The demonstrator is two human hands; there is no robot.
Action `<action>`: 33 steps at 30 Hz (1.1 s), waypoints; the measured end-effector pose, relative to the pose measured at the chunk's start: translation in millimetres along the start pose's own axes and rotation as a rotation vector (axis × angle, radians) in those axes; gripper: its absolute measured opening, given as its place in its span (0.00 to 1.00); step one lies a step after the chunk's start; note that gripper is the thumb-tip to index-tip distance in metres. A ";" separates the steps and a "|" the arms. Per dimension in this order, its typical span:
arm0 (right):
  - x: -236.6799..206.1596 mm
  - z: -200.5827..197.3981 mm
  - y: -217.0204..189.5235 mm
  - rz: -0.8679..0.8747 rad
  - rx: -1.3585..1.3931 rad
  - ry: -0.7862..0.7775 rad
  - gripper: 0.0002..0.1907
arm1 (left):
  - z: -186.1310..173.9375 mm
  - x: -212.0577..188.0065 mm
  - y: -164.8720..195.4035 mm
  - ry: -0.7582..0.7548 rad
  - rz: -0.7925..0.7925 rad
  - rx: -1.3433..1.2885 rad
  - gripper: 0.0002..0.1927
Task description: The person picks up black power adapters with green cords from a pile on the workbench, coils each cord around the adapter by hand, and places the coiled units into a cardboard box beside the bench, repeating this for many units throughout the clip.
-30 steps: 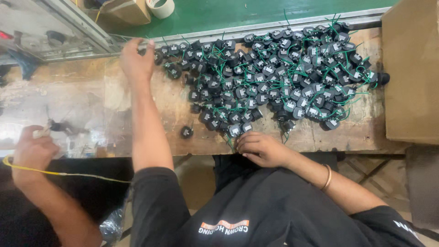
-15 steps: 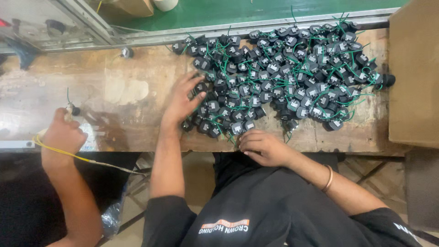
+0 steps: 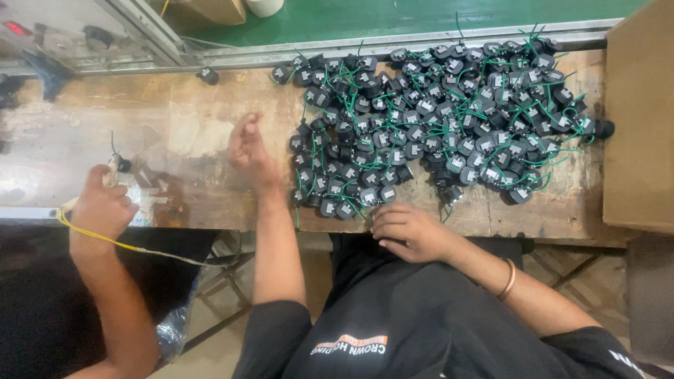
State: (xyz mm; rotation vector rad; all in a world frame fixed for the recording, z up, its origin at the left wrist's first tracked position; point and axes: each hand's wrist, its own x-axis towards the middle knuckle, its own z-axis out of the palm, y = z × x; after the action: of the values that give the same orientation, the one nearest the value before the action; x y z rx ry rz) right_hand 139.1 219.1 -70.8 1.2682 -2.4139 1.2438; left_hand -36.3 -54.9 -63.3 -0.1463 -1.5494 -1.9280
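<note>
Bare worn wooden benchtop [image 3: 175,140] left of heap of small black round parts with green wires [image 3: 435,119]; brown cardboard box [image 3: 639,119] walls heap's right.

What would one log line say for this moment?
left hand: fingers pinched over bench | right hand: resting beside black parts pile

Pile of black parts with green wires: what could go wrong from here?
The pile reaches the front edge of the table by the right hand; a nudge could knock parts off. The green wires cross, so lifting one part may drag neighbours. A co-worker's hand holds a tool whose yellow cable hangs off the table and might snag.
</note>
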 end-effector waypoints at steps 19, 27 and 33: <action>0.7 -4.6 -0.6 0.053 0.113 -0.004 0.09 | 43.4 54.9 12.4 -1.072 -0.171 0.519 0.25; -1.5 -4.4 3.6 0.035 0.136 0.013 0.07 | -46.0 0.5 20.9 -0.467 -0.126 0.128 0.25; -9.6 -3.2 6.3 0.019 0.136 0.060 0.06 | -109.1 -83.6 21.7 -0.266 -0.023 0.509 0.15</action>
State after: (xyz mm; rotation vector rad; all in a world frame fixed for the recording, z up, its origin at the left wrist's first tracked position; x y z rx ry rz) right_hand 139.8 229.3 -77.1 1.2259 -2.3408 1.4519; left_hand 73.9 -121.1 -116.4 -0.1687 -2.1750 -1.5145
